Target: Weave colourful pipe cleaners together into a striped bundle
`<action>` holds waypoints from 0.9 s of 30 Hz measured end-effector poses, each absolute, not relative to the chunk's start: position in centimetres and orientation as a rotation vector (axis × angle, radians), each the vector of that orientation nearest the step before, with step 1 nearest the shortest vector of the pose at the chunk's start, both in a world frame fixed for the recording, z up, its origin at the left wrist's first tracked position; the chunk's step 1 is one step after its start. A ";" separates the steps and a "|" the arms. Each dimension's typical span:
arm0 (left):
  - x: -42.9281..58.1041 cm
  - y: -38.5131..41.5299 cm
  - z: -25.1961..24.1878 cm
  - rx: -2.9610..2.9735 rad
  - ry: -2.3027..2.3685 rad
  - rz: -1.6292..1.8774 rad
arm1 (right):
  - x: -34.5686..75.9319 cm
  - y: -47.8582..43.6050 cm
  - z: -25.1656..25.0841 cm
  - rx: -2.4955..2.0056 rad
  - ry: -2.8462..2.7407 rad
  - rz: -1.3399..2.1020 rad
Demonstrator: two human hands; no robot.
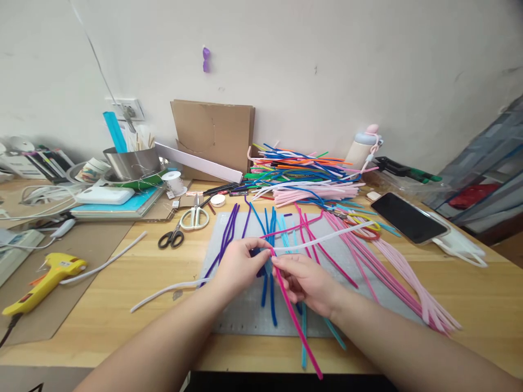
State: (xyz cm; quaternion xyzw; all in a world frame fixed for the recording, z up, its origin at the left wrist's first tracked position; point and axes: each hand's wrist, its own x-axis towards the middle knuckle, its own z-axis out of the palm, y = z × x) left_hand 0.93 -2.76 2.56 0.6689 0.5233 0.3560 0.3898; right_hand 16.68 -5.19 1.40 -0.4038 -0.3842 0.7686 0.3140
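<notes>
Landmark: the mat [241, 316] on the surface [102, 332]. The glue gun [53, 277] lies well left of the mat. Two loose white stems [107, 258] follow, one reaching the mat's left edge. Black scissors [171, 239] and white scissors [195, 216] lie just beyond the mat's upper left corner. Purple stems [229, 234] rest on the mat's left part.

The left hand [239, 267] is above the mat; its grip is narrow, holding the end of the long white stem [327, 237] where that meets the magenta stem [296, 316]. Blue stems [272, 299] lie beneath, on the mat. The right hand [308, 283], also above the mat, pinches the magenta stem near its upper end; this stem slants down past the mat's near edge. Pale pink stems [408, 272] cross the mat's right edge. The phone [402, 218] lies right of the mat.
</notes>
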 end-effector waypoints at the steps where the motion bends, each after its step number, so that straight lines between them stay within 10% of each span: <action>1: 0.9 -2.7 2.5 1.668 1.319 0.896 | 16.7 -5.2 1.5 -1.093 -1.042 2.001; 27: 0.6 -1.9 2.1 1.301 1.098 0.796 | 16.5 -3.6 0.3 -1.065 -1.246 1.492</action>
